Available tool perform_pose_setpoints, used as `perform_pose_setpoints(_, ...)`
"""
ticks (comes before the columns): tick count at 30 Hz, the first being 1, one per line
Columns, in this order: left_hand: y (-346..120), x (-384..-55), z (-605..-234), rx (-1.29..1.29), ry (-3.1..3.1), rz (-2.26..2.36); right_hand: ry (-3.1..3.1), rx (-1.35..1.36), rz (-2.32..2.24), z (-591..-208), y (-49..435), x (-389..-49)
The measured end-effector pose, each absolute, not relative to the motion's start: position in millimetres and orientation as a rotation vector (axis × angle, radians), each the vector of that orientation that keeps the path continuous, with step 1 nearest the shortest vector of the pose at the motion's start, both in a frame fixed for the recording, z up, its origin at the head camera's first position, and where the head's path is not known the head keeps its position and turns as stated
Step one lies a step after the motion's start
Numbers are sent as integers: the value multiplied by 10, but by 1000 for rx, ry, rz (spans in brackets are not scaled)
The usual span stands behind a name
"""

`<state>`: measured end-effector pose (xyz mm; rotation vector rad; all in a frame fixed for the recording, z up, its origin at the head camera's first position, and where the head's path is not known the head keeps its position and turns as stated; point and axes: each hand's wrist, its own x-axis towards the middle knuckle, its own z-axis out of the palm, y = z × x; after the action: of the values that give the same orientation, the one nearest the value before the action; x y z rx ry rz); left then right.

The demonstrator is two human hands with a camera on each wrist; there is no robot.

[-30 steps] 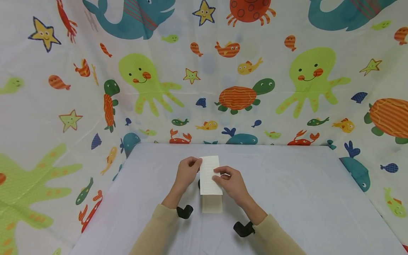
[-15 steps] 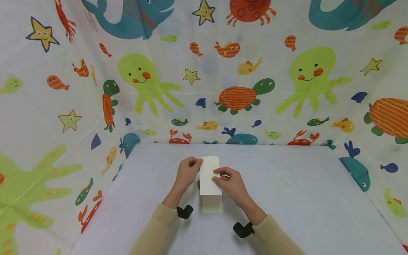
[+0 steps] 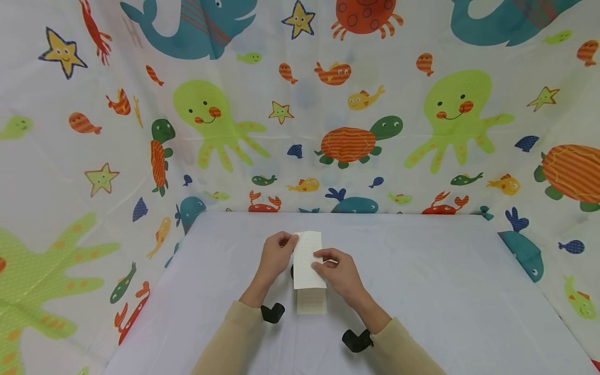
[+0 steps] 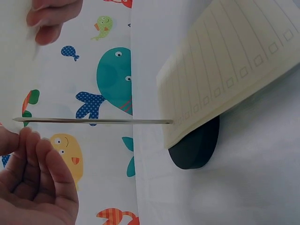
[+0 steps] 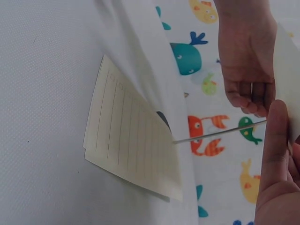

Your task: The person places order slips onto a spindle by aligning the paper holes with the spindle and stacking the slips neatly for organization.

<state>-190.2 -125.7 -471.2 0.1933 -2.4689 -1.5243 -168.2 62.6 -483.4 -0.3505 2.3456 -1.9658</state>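
A pale lined sheet of paper point(image 3: 307, 260) is raised above the table between both hands. My left hand point(image 3: 275, 255) pinches its upper left edge with thumb and fingers. At its right edge, my right hand point(image 3: 342, 271) holds it between thumb and fingers. Below it lies a cream notepad point(image 4: 229, 70) ruled with lines and small checkboxes. A thin metal rod point(image 4: 93, 121) runs from beside the notepad up to the raised sheet. Beside the notepad sits a dark round base point(image 4: 196, 145), partly hidden. Whether the rod joins the base is hidden.
A white cloth covers the table point(image 3: 445, 291). Behind and at the sides hangs a curtain point(image 3: 300, 187) printed with sea animals. A black wrist camera mount point(image 3: 273, 312) is on the left wrist, another black mount point(image 3: 357, 341) on the right.
The raised sheet and my right hand have sunk very slightly. Both hands keep the same hold, and the notepad lies where it was.
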Motion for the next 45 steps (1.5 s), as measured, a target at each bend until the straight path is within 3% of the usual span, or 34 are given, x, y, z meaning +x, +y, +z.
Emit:
perform_pose_setpoints(20, -1318, -1914, -5045, 205, -2550, -1514, 2464, -337, -1727, -5073, 637, -1669)
perform_pose_setpoints(45, -1319, -1965, -5284, 148, -2677, -1349, 2613, -617, -1460, -5241, 685, -1634)
